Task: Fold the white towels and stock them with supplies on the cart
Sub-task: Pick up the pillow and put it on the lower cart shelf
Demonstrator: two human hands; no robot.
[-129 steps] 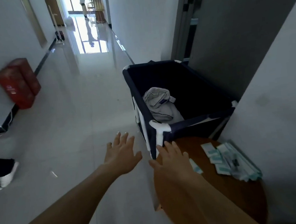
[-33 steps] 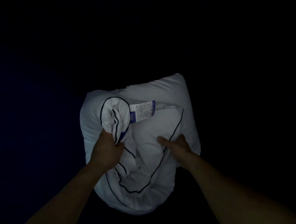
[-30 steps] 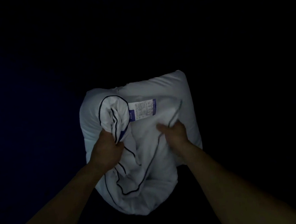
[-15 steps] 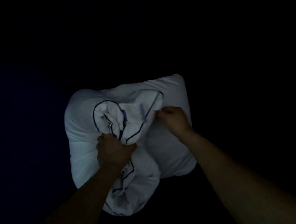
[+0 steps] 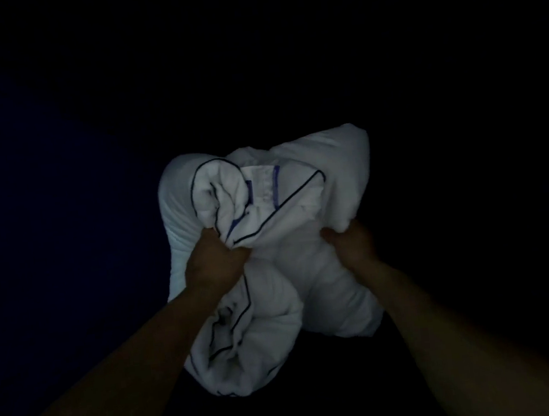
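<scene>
A crumpled bundle of white linen (image 5: 319, 291) with thin dark piping and a small blue-edged label lies in the middle of a very dark space. My left hand (image 5: 214, 265) grips a bunched fold of it near the label. My right hand (image 5: 351, 242) grips the bundle's right side, fingers curled into the cloth. Both forearms reach in from the bottom of the frame.
Everything around the linen is nearly black, with a faint dark-blue tint (image 5: 45, 198) at the left like the inside wall of the dark fabric bin. No edges, floor or other objects can be made out.
Earlier my open hands reached toward the dark bin in a bright corridor. Over the last second, both hands have gathered the linen, and my right hand has shifted to the bundle's right side.
</scene>
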